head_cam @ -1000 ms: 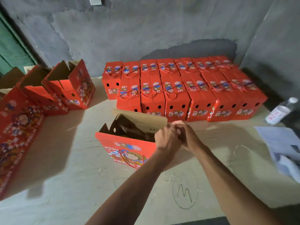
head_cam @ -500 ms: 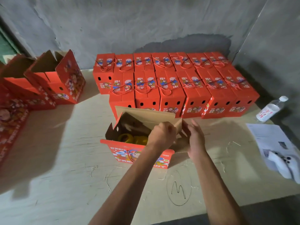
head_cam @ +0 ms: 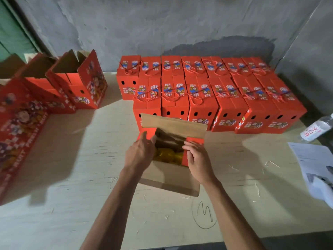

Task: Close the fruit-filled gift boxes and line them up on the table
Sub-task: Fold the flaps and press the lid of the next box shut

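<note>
Your left hand (head_cam: 139, 154) and right hand (head_cam: 198, 157) lie flat-fingered on the two red side flaps of the open gift box (head_cam: 171, 179), with yellow fruit (head_cam: 167, 156) visible between them. Its brown long flaps stand out front and back, and the closed boxes (head_cam: 203, 94) sit in two rows just behind it on the table (head_cam: 72, 186).

Bare forearms, no sleeves; left grip (head_cam: 139, 154), right grip (head_cam: 198, 159).

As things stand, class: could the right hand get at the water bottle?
Probably yes: the right hand rests on the open box, and only bare table lies between it and the water bottle.
</note>
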### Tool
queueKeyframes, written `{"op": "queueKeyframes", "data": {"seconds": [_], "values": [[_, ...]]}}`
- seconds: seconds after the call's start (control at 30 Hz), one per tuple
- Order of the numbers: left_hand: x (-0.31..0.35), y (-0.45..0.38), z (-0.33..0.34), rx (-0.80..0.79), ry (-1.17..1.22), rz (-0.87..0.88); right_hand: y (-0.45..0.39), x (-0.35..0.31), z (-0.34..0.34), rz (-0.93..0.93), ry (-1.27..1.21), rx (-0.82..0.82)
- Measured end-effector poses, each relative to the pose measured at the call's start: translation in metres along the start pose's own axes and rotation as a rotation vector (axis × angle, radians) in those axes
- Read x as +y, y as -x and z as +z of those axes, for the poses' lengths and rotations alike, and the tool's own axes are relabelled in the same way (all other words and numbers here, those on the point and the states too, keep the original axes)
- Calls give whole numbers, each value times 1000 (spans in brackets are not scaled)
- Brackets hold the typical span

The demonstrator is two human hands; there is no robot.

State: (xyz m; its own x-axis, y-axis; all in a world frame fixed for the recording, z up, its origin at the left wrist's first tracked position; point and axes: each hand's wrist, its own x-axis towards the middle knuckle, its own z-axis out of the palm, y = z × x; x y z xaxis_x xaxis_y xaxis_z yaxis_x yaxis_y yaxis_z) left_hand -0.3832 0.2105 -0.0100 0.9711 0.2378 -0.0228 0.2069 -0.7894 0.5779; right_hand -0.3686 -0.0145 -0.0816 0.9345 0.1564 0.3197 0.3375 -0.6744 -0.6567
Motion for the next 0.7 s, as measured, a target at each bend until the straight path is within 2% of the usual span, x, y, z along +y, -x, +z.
{"op": "queueKeyframes", "data": {"seconds": [0.07, 0.1, 0.27, 0.33, 0.47, 0.57, 0.7], "values": [[-13, 6, 3, -131, 44, 147, 0, 6, 4, 6, 87, 66], [-21, 8, 3, -137, 77, 181, 0, 8, 5, 13, 78, 89], [-54, -11, 9, 180, 76, 133, 1, 12, 9, -12, 4, 114], [-56, -21, 13, 194, 103, 100, 1, 14, 9, -14, -20, 105], [-53, -20, 26, 194, 311, 50, 0, 16, 9, -1, -77, 106], [-58, -12, 37, 245, 256, 108, -1, 14, 9, 5, -92, 108], [-58, 3, 51, 312, 241, 99, -3, 25, 0, 35, -133, 75]]}}
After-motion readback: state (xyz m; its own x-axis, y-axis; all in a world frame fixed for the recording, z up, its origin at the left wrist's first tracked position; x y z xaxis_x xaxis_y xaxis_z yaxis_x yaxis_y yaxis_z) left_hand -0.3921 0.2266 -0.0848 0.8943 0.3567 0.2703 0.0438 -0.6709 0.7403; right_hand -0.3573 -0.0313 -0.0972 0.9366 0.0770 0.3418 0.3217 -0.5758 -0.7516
